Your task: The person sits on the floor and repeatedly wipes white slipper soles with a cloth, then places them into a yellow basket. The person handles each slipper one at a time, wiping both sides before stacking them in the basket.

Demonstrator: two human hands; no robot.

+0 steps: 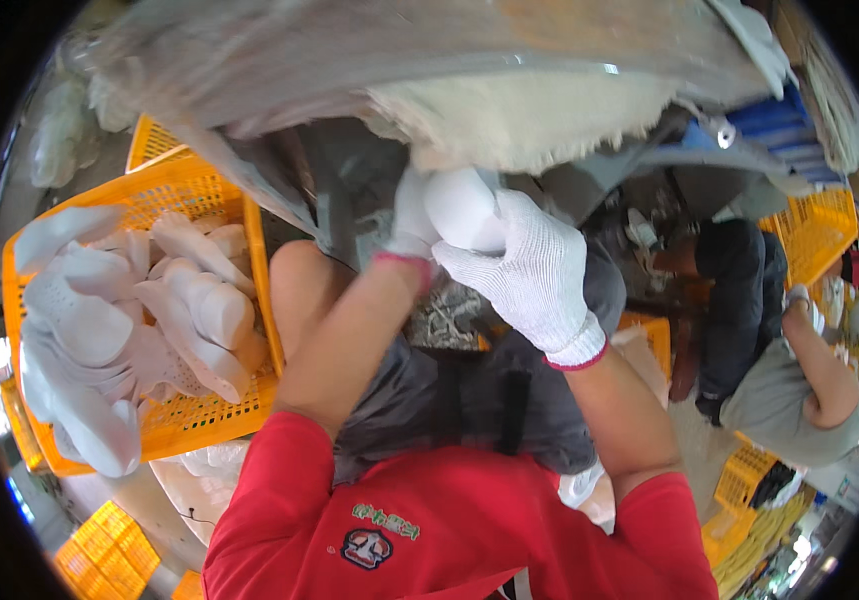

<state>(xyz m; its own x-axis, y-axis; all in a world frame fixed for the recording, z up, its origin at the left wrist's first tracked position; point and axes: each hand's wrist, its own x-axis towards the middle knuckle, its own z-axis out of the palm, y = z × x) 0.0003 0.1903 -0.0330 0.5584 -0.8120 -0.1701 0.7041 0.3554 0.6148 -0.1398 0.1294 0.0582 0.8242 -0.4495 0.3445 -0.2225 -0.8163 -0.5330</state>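
Observation:
My right hand [534, 265], in a white knit glove with a red cuff, grips the right side of a smooth, rounded white piece [464, 210]. On that piece's left side is my left hand [411, 215], gloved the same way and closed against it; its fingers are mostly hidden and a little blurred. The white piece is raised in front of me, just under the frayed edge of a pale cloth [529, 115]. Its far end is hidden, so I cannot tell whether it touches the cloth.
A yellow slatted crate [259, 290] at my left is heaped with white slipper-shaped pieces [139, 310], some perforated. A grey, dusty cover [349, 60] arches over my hands. Another person [789, 400] sits at the right, near a yellow crate [814, 235]. More yellow crates [109, 550] stand at the lower left.

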